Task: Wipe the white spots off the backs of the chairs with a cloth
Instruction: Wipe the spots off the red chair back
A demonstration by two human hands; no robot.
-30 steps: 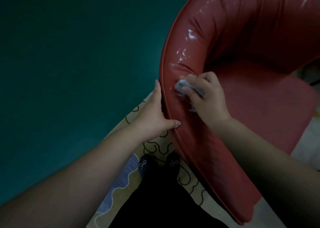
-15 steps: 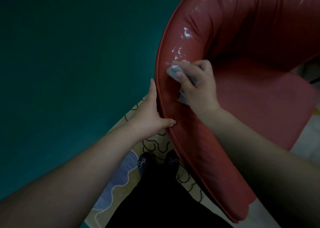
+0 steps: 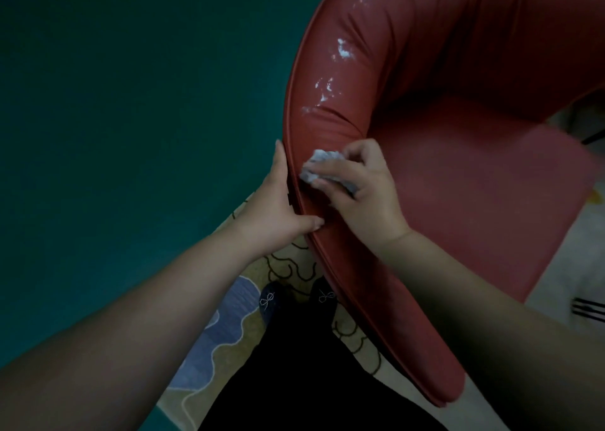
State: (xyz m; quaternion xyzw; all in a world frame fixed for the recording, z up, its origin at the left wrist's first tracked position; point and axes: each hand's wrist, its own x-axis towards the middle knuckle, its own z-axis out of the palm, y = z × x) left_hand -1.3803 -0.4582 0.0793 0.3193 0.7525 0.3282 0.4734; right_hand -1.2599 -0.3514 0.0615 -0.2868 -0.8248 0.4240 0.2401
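I see a red chair [image 3: 458, 175] flecked with white spots [image 3: 342, 50] on its curved back, a crumpled grey-white cloth [image 3: 319, 165], a teal wall [image 3: 131, 119], and a beige rug [image 3: 278, 267] with dark squiggles (plus a blue wavy patch).

The chair [image 3: 425, 168] is covered in smooth red leather-like upholstery, glossy along its curved back, with chalky white spots [image 3: 342, 50] near the top of that back. Pressed against the back's rim, the cloth [image 3: 322, 160] looks crumpled, matt and greyish-white. Below the chair lies a matt woven rug [image 3: 229, 312].
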